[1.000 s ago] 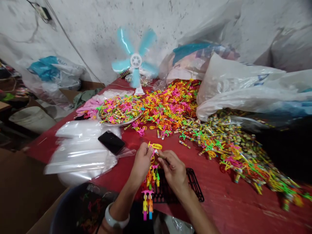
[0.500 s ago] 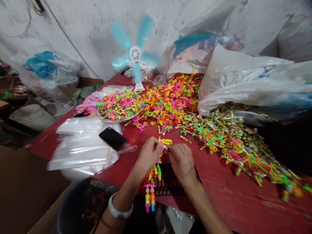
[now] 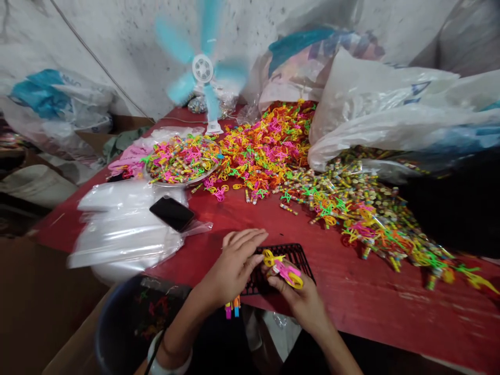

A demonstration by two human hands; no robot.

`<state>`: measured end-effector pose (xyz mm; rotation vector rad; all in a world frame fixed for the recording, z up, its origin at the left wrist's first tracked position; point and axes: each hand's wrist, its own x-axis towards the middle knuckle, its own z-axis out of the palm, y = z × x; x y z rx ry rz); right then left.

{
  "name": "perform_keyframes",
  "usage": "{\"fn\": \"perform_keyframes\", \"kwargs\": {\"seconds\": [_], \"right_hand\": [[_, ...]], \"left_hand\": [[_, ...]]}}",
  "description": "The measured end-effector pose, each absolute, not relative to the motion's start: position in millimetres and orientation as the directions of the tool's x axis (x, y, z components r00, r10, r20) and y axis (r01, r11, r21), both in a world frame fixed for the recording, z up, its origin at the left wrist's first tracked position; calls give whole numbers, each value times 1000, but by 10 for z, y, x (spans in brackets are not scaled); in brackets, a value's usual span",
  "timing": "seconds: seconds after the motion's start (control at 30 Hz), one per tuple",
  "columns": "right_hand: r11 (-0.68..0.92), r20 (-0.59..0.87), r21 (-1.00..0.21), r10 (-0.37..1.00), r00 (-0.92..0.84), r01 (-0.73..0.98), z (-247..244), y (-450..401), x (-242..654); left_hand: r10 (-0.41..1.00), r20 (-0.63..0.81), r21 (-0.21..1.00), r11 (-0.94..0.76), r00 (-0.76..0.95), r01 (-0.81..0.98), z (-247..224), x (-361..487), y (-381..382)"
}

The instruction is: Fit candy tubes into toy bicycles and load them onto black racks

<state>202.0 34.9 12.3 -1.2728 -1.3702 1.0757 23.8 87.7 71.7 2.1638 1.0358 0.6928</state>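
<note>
My right hand (image 3: 300,299) holds a small yellow-and-pink plastic toy (image 3: 287,270) between thumb and fingers, above a black slotted rack (image 3: 300,255). My left hand (image 3: 238,268) is open just to its left, fingers stretched out over the rack's left part. Its thumb points at the toy; whether it touches is unclear. Under the left hand, the ends of small coloured plastic pieces (image 3: 233,307) stick out past the table's front edge. The left palm hides the rest of them.
A large heap of bright plastic toy parts (image 3: 269,151) lies at the back, with small patterned tubes (image 3: 363,192) to the right. A filled round tray (image 3: 187,182), a phone (image 3: 172,212), clear bags (image 3: 128,229), a running fan (image 3: 203,69) and a dark tub (image 3: 117,323) surround the table.
My hands have moved toward me and apart, from a shared pinch to over the rack. The left fingers have opened; the toy now sits in my right hand. The view has shifted slightly.
</note>
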Motion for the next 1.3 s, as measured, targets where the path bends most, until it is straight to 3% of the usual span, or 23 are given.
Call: {"fn": "perform_keyframes", "kwargs": {"seconds": [0.17, 0.27, 0.47, 0.63, 0.9, 1.13, 1.3], "right_hand": [[45, 49, -989, 998, 25, 139, 309, 347, 2024], [56, 61, -989, 998, 34, 137, 289, 336, 1996], [30, 41, -987, 997, 67, 155, 46, 204, 1918], [74, 105, -973, 985, 135, 220, -236, -33, 1723], [374, 411, -828, 911, 0, 417, -451, -60, 1412], [449, 455, -734, 882, -120, 509, -377, 31, 1434], [413, 424, -693, 896, -129, 592, -368, 45, 1415]], "left_hand": [[841, 211, 800, -442, 499, 407, 808, 333, 911], [842, 263, 778, -474, 471, 413, 762, 361, 896], [808, 235, 703, -526, 541, 479, 670, 204, 872], [843, 246, 701, -496, 479, 513, 545, 43, 771], [880, 268, 802, -430, 392, 416, 369, 50, 600], [879, 284, 802, -437, 382, 407, 336, 72, 566], [857, 291, 725, -488, 426, 486, 334, 102, 567]]}}
